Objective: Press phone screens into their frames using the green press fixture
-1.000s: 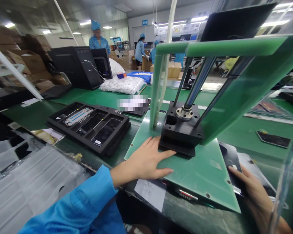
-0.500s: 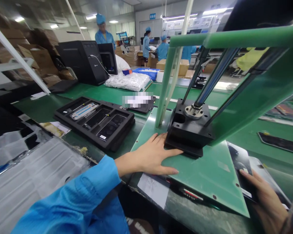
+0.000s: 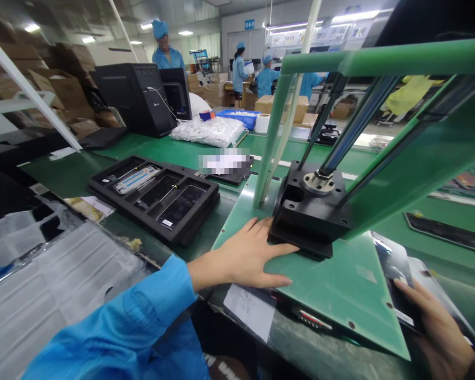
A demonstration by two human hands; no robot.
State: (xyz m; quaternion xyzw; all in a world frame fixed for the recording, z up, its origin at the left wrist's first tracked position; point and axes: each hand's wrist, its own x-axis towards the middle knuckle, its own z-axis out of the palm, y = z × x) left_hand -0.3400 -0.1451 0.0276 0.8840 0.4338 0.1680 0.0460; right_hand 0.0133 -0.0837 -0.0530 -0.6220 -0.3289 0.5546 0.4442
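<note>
My left hand (image 3: pixel 247 253) lies flat with fingers spread on the green base plate (image 3: pixel 332 290) of a press fixture. Its fingertips reach the lower edge of the black press block (image 3: pixel 311 211), which has metal rods rising from it inside a green frame (image 3: pixel 275 132). At the lower right, my right hand (image 3: pixel 439 316) grips a glossy dark phone screen (image 3: pixel 393 269) with a white label, thumb on top; the fingers beneath are hidden. Another flat, silvery panel (image 3: pixel 423 272) lies right beside it, partly behind the hand.
A black foam tray (image 3: pixel 174 232) with phone screens in its compartments sits to the left. Farther back are a computer tower (image 3: pixel 134 100), a white plastic bag (image 3: pixel 208 132) and a blue bin (image 3: pixel 237 117). Another dark screen (image 3: pixel 447 232) lies at right. Several co-workers stand behind.
Both hands keep their places: the left flat on the plate, the right on the phone screen. The view has shifted very slightly, moving the fixture a little rightward in the picture.
</note>
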